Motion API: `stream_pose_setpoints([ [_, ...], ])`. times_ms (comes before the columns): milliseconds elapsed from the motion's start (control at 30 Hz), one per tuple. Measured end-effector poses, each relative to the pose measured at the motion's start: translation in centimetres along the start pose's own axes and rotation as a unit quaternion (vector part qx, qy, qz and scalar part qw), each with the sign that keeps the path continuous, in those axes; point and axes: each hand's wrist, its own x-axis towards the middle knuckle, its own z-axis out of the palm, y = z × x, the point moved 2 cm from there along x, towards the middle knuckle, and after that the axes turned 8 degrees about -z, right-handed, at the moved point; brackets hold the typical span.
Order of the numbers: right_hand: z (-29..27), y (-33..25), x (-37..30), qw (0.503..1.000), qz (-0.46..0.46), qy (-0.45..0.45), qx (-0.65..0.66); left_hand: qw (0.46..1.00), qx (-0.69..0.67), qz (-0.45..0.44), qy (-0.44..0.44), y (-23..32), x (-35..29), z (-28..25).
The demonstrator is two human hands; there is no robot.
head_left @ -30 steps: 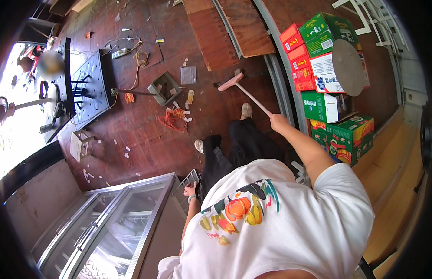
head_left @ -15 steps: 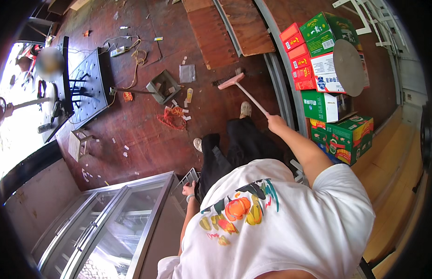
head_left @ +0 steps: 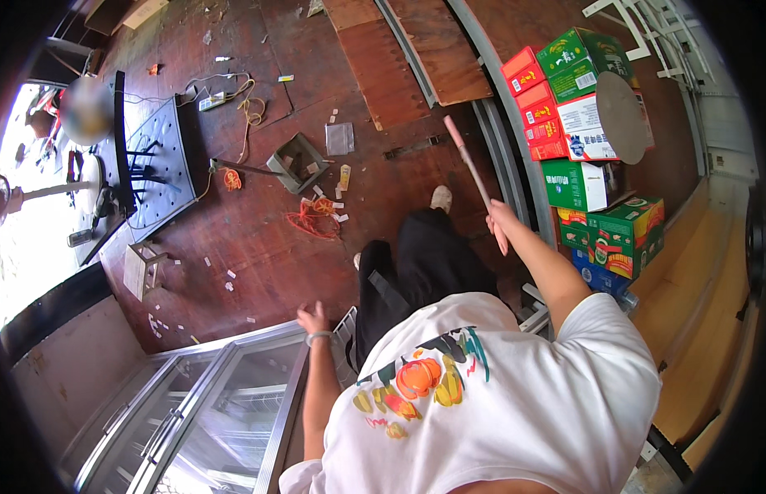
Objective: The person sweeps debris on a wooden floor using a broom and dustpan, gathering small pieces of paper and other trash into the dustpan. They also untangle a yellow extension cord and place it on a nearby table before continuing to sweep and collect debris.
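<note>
Right hand [head_left: 500,217]: fingers wrapped round pink pole [head_left: 474,171]. Likely light and stiff; grip along its lower half. Left hand [head_left: 313,318]: fingers loosely parted, apparently empty.

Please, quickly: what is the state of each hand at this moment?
Left hand: open, no held thing visible.
Right hand: closed around the pink stick.

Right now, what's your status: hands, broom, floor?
Right hand gripping broom; left hand open, looks empty; orange tangle and grey dustpan on floor, forward left.
</note>
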Motion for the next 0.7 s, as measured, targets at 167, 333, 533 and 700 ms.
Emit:
stream_pose_setpoints([
  [167,3.6,-3.7,9.1,0.983,0.062,0.132,0.111,0.98,-0.006,0.178,0.084,12.9,11.6,-6.3],
  [333,16.0,-5.1,12.9,0.972,0.116,0.057,0.195,0.929,0.067,0.315,0.18,27.3,20.7,-10.5],
  [533,29.4,-16.4,4.3,0.971,0.15,-0.069,0.172,0.929,0.189,0.306,0.086,36.2,27.5,-9.1],
  [700,28.9,-20.6,5.1,0.946,0.132,-0.165,0.244,0.925,0.264,0.267,-0.056,36.3,30.8,-6.0],
])
